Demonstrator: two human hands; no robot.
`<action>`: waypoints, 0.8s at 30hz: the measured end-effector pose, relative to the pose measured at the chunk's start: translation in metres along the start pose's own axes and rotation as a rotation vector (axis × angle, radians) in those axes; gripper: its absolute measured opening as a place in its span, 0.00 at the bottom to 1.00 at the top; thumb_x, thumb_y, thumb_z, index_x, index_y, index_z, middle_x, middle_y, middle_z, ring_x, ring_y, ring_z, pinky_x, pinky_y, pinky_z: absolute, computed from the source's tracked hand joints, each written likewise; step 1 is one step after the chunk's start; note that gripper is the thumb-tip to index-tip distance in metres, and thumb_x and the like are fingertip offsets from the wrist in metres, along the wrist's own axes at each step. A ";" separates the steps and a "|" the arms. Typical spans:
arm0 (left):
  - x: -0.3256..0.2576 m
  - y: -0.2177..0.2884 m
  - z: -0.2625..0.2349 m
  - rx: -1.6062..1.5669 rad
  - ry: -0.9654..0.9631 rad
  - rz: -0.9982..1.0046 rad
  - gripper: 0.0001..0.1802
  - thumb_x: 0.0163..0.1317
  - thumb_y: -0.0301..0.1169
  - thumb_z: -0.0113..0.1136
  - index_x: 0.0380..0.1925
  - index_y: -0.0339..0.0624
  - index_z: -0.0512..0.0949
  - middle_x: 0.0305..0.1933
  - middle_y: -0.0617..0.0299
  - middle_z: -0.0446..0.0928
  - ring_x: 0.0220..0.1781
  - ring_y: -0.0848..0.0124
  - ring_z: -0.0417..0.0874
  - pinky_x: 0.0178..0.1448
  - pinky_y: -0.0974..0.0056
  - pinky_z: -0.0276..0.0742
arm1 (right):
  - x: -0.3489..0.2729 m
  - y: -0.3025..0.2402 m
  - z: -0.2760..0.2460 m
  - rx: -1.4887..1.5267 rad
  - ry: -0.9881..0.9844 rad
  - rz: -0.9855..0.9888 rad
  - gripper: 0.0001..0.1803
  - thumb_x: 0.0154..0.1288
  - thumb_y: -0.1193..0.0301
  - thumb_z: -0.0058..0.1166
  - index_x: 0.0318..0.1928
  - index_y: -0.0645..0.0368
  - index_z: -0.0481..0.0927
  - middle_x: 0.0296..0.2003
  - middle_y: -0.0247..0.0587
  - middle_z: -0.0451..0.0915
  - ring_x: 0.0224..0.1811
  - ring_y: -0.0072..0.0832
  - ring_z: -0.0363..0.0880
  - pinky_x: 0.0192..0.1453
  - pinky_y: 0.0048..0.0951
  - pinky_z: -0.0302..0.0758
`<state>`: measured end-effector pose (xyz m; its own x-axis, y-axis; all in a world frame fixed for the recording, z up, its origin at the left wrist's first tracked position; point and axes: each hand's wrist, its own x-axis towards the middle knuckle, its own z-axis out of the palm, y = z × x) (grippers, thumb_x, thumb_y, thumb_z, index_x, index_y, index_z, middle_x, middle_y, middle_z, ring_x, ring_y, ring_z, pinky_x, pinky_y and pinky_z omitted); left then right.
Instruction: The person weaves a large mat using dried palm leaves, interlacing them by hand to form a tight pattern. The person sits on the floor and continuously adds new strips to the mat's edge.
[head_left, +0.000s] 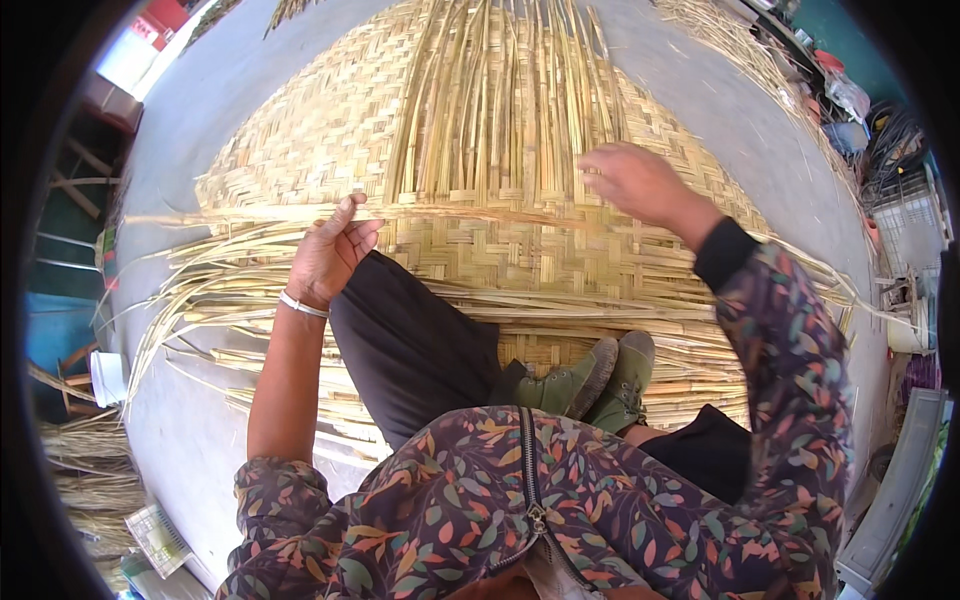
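Over the tan, flat-woven mat (300, 140), my left hand (330, 250) pinches a long, pale reed strip (450, 212) extending either side, likely light, springy, best held mid-length; whether my right hand (645, 187) grips anything, I can't tell.

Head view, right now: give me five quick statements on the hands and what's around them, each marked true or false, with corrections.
1. The left hand holds a crosswise strip. True.
2. The right hand touches the left hand. False: they are apart.
3. Long strips extend away from the person over the woven mat. True.
4. The bracelet is on the right wrist. False: it is on the left.
5. The shoes are green. True.
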<state>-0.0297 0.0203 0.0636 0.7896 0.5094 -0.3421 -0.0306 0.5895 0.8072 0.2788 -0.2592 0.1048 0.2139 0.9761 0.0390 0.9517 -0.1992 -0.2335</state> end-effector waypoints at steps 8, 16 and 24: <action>0.044 0.012 -0.022 0.041 -0.165 0.012 0.15 0.65 0.37 0.54 0.47 0.41 0.73 0.33 0.57 0.81 0.39 0.69 0.83 0.47 0.67 0.80 | 0.060 -0.021 0.059 0.774 -0.705 0.334 0.36 0.69 0.42 0.32 0.47 0.64 0.78 0.40 0.49 0.81 0.42 0.33 0.79 0.47 0.33 0.74; 0.144 -0.012 -0.027 0.268 -0.013 -0.150 0.27 0.64 0.42 0.56 0.56 0.35 0.67 0.43 0.53 0.79 0.46 0.69 0.81 0.51 0.67 0.77 | 0.067 0.018 0.063 0.746 -0.369 0.428 0.16 0.65 0.59 0.50 0.34 0.60 0.78 0.22 0.37 0.78 0.26 0.22 0.79 0.30 0.25 0.75; 0.255 -0.056 0.003 0.918 -0.122 -0.154 0.28 0.60 0.34 0.57 0.58 0.31 0.67 0.52 0.54 0.75 0.49 0.68 0.79 0.51 0.67 0.77 | 0.070 0.065 0.127 0.738 0.416 0.781 0.13 0.68 0.67 0.46 0.40 0.66 0.76 0.29 0.42 0.81 0.29 0.24 0.81 0.32 0.23 0.77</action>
<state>0.1751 0.1152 -0.0675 0.8053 0.3666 -0.4660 0.5339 -0.1065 0.8388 0.3277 -0.1926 -0.0309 0.8751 0.4771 -0.0814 0.1961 -0.5032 -0.8416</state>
